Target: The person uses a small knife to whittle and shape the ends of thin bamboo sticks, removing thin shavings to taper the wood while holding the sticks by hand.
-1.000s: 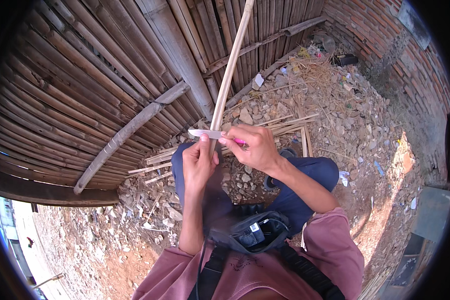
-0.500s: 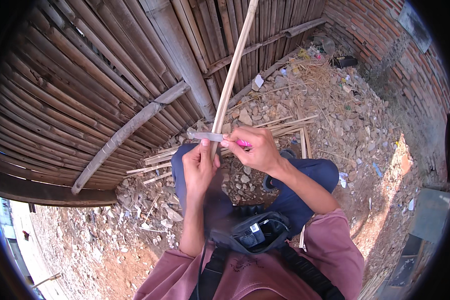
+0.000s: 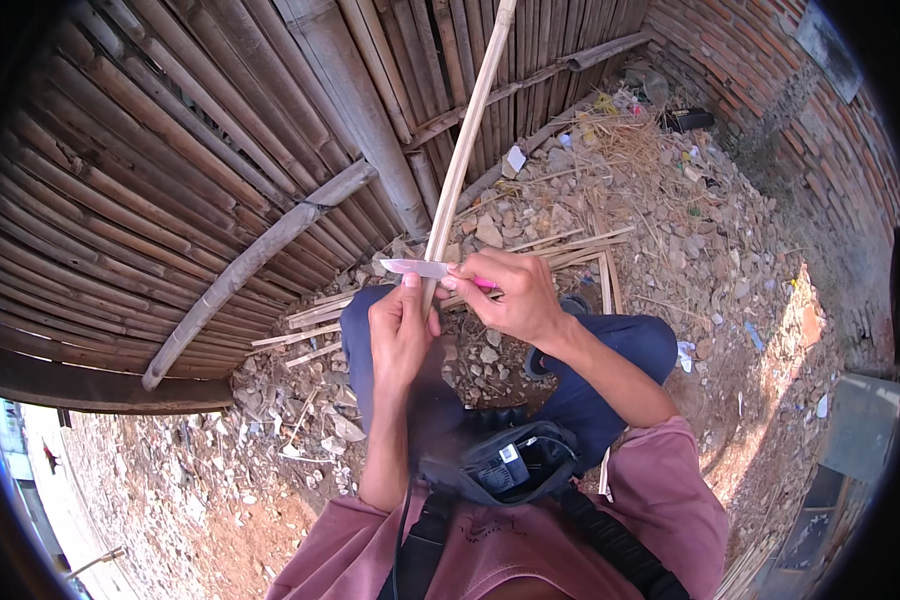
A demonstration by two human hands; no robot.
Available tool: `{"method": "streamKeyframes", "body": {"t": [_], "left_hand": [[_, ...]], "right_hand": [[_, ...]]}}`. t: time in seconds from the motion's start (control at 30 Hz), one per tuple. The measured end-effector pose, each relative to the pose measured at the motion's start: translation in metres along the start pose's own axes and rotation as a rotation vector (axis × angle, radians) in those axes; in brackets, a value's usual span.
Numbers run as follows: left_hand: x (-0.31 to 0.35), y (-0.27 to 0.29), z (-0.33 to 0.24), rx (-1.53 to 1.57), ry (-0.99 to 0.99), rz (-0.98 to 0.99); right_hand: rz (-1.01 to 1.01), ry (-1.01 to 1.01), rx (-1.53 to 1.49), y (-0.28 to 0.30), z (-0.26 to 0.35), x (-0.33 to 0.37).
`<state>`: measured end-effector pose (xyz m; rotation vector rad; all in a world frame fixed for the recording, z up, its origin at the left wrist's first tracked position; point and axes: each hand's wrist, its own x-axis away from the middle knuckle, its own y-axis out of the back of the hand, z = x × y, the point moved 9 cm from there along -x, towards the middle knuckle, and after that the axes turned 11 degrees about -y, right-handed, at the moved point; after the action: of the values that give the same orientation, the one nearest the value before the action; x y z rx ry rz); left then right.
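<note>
Left hand [image 3: 398, 325] clasping 1 pale strip [image 3: 460, 160]; right hand [image 3: 515, 295] gripping 1 pink-handled knife [image 3: 425, 269], set across strip.

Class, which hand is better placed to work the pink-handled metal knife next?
Probably the right hand: it grips the knife by its handle, while the left hand holds the long, pale wooden strip.

Bamboo strip [image 3: 463, 146]: long, pale, slender, far end leaning right. Knife [image 3: 418, 268]: silvery blade crosswise over strip's near part, tip left, pink handle right.
</note>
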<state>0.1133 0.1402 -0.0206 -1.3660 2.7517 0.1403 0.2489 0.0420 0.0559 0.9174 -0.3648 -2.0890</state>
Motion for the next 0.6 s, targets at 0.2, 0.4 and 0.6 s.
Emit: {"method": "streamKeyframes", "body": {"t": [0.2,0.4,0.6], "left_hand": [[0.0044,0.0051,0.0051,-0.062,0.033,0.069],[0.0031,0.0016,0.0007,-0.044,-0.039,0.037],[0.0022,-0.0008,0.004,-0.068,-0.051,0.026]], "right_hand": [[0.009,-0.011,-0.099,-0.003,-0.0072,-0.0039],[0.034,-0.007,-0.075,-0.0049,-0.0035,-0.0047],[0.02,-0.012,-0.064,-0.0031,-0.0081,-0.0056]]}}
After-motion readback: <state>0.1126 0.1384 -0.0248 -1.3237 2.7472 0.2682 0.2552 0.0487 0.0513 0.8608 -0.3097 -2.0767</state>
